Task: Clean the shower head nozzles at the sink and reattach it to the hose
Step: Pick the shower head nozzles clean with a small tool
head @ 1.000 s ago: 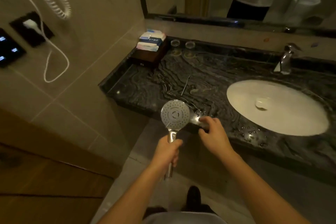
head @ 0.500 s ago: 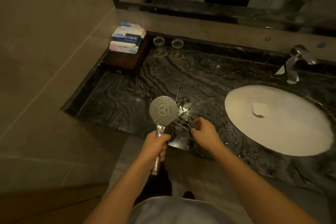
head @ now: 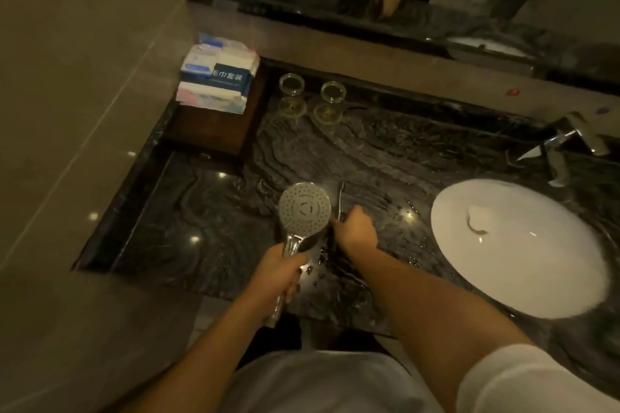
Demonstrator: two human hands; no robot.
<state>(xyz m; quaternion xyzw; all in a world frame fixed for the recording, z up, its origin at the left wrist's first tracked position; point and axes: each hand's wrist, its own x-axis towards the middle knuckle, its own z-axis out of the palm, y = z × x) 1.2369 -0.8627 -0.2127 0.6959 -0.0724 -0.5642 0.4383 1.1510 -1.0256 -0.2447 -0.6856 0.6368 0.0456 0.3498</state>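
Holding the shower head [head: 304, 208] by its handle in your left hand [head: 280, 273], you've got it nozzle face up over the dark counter [head: 188, 211], well to the left of the sink [head: 516, 245]. That left grip is wrapped tight around the chrome handle. No hose is on it, or anywhere in view, so it's clearly detached and the reattaching part is all still ahead of you.

Your right hand [head: 355, 228] is down on the counter just beside the head, fingers curled around the near end of a thin stick-like tool [head: 340, 201] lying there. Could be a small brush or a pick, honestly too dim and blurry to say. Looks like the grip is closing on it, but I can't tell if it's actually lifted yet.

Progress-wise I'd say you're early. The counter has water drops near you, but I can't tell whether any nozzles have been scrubbed. The faucet [head: 563, 147] isn't visibly running and the basin looks dry-ish.

Left to do, by my guess: get the tool up, work the nozzles, rinse at the sink, then screw it back onto the hose.
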